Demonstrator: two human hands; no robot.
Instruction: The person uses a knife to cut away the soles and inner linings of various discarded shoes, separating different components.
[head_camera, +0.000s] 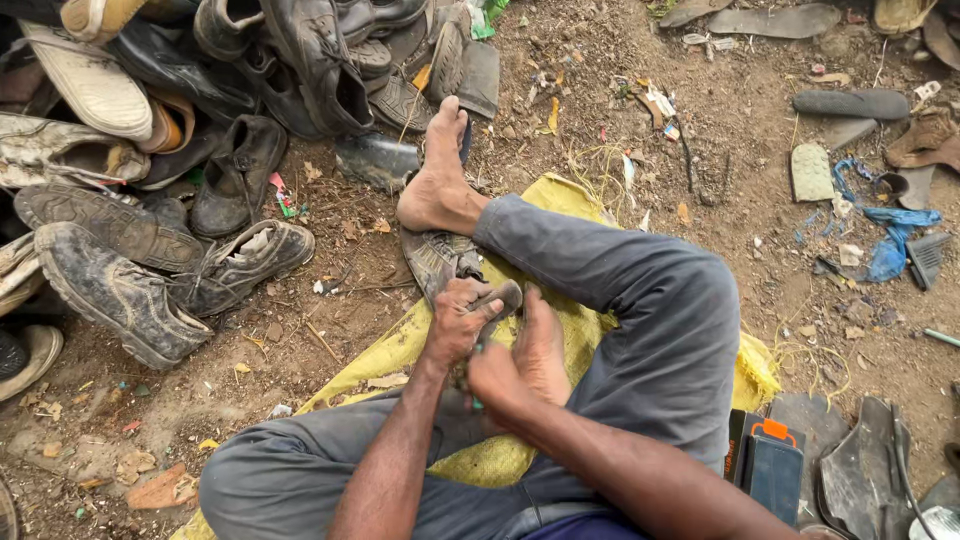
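I sit cross-legged on a yellow woven sack (570, 200) laid on dirt ground. My left hand (458, 318) grips a worn dark shoe (440, 258) by its heel end, pressing it against my foot (543, 345). Just behind it, my right hand (492, 378) is closed around a small tool whose green handle barely shows below the fist; the tool's tip is hidden. My other bare foot (437, 170) stretches out beyond the shoe. Grey trousers cover both legs.
A heap of old dusty shoes (150, 150) fills the upper left. Loose soles (850, 102), blue scraps (895, 235) and litter lie at the right. A dark box with an orange clip (772, 462) and rubber pieces (865, 470) sit by my right knee.
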